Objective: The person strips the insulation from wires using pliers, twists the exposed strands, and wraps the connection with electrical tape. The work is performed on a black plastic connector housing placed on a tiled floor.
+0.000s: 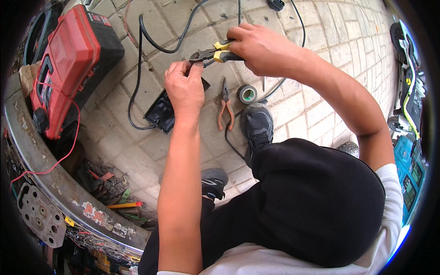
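Observation:
My right hand [261, 50] grips pliers [206, 55] by their yellow-and-black handles, jaws pointing left. At the jaw tips, the thumb and fingers of my left hand [185, 86] pinch a small dark part, mostly hidden by the fingers. A short dark cable end [208, 64] shows beside my left thumb, beneath the pliers. Partly behind my left hand, a black rectangular housing [161, 111] lies on the paving, with a black cable [139, 74] running from its lower end. Orange-handled needle-nose pliers [225, 105] and a roll of black tape [247, 94] lie nearby.
A red-and-black toolbox [68, 68] stands at left. Below it runs a worn metal-edged rim [65, 185], with a metal plate with holes [40, 216] and scrap beside it. A black connector [275, 4] lies at the top. My shoes [257, 125] flank a thin cable [233, 146].

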The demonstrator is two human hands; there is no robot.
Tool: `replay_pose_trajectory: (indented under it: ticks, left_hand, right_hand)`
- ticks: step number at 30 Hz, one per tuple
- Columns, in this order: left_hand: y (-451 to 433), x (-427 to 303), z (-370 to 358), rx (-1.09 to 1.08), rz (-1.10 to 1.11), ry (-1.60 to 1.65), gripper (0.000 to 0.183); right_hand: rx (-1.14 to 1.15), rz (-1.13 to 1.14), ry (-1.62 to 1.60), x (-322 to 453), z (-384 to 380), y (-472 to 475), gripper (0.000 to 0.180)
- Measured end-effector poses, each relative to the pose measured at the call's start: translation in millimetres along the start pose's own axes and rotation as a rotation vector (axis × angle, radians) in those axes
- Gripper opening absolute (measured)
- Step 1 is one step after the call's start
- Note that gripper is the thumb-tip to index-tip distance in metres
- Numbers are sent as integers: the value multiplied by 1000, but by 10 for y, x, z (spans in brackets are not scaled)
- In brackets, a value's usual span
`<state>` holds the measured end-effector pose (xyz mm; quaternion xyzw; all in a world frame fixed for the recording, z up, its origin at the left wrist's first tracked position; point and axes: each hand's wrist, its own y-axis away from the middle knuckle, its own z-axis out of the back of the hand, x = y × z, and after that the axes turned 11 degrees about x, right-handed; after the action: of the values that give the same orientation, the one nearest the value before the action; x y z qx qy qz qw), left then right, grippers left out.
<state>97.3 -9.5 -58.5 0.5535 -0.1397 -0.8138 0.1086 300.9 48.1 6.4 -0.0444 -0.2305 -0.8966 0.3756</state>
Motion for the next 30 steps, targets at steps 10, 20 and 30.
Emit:
replay_pose_trajectory:
  ticks: [10, 20, 30]
  left_hand:
    - [-40, -85, 108, 152, -139, -240, 16]
    - [-131, 5, 371, 18, 109, 296, 31]
    - [286, 75, 341, 39, 146, 81, 23]
  right_hand:
    - [206, 39, 24, -245, 339, -185, 19]
    - [-85, -90, -479, -352, 209, 188, 19]
    - [179, -307, -1045, 515, -480, 707, 23]
